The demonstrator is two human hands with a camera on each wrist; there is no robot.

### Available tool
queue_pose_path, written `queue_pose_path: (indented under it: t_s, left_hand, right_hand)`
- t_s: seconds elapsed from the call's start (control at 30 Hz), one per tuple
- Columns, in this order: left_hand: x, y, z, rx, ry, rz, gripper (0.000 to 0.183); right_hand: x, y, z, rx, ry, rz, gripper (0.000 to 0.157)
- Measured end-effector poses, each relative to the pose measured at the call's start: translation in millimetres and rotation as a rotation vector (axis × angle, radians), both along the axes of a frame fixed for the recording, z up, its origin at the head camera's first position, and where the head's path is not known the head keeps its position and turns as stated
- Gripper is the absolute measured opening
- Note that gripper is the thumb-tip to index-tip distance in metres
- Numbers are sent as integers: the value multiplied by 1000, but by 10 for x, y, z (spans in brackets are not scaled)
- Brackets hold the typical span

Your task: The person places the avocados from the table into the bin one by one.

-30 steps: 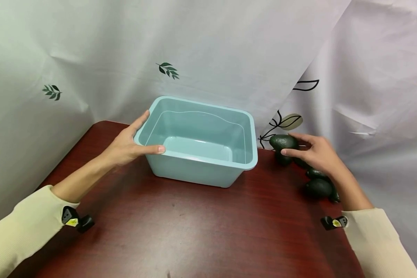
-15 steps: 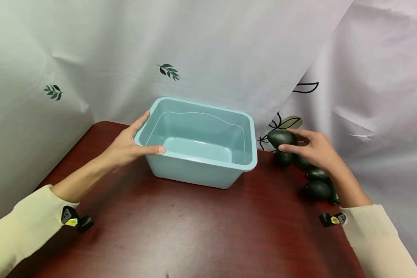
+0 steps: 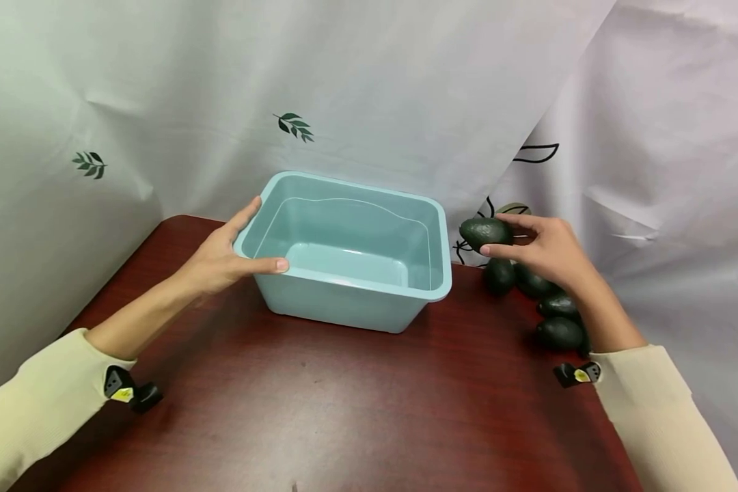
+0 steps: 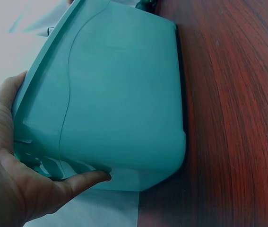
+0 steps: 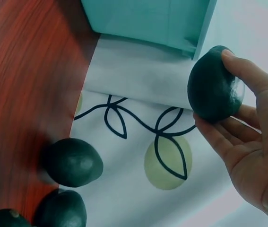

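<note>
A light blue plastic basin (image 3: pixel 338 301) stands on the table, its inside bare. My left hand (image 3: pixel 218 256) grips its left end, thumb along the front rim and fingers at the far side of the corner. In the left wrist view that hand (image 4: pixel 25 175) spans the corner of the basin (image 4: pixel 119 90). My right hand (image 3: pixel 547 249) holds a dark green avocado (image 3: pixel 486 233) between thumb and fingers, raised just right of the basin's rim. The right wrist view shows the avocado (image 5: pixel 214 87) pinched with its skin turned outward.
Several more avocados (image 3: pixel 559 333) lie on the dark red wooden table (image 3: pixel 344 403) along its right edge, below my right forearm. A white sheet (image 3: pixel 369 82) with leaf prints hangs close behind the basin and at both sides.
My right hand has lifted the avocado up from the others and moved it left toward the basin. The left hand keeps its grip on the basin.
</note>
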State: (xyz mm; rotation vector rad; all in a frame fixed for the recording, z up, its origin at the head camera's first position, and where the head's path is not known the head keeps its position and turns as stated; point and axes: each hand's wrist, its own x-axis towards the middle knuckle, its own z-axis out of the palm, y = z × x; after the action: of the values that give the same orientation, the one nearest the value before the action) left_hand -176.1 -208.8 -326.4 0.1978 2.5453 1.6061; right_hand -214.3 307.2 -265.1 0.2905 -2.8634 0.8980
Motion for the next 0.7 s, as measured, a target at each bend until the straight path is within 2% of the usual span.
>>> queue_pose_path:
  t_s: [0.7]
  left_hand:
    - [-2, -12, -2, 16, -4, -3, 118]
  right_hand:
    - [-65, -234, 112, -76, 18, 39, 71]
